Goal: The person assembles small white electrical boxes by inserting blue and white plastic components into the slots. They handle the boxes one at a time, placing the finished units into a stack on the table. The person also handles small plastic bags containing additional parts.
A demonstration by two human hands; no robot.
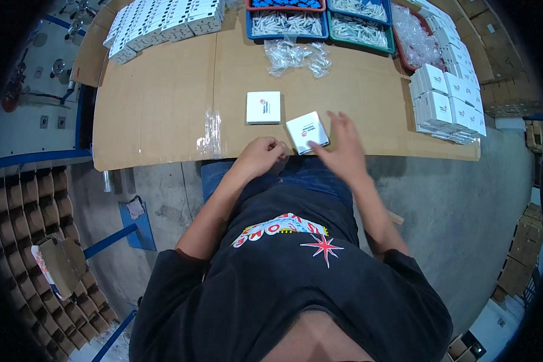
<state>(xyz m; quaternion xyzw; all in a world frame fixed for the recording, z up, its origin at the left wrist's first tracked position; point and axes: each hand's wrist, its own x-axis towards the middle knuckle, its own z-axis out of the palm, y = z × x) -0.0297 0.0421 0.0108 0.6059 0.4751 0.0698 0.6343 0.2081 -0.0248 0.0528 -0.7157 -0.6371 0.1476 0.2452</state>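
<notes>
A small white square box point(306, 128) with red and dark print lies tilted near the front edge of the cardboard-covered table point(163, 102). My right hand point(346, 148) is at its right side, fingers stretched out and apart, with the thumb at the box's lower right corner. Just left of that box, my left hand point(261, 158) is over the table edge with its fingers curled closed; what they hold, if anything, is hidden. Another white square box point(263, 108) lies flat and straight, a little farther back and to the left.
Stacked white boxes stand at the back left point(163, 21) and right point(446, 105). Blue point(288, 36) and green point(363, 43) trays of small white parts line the back. Clear plastic bags point(297, 57) lie before them; a red basket point(404, 54) holds more.
</notes>
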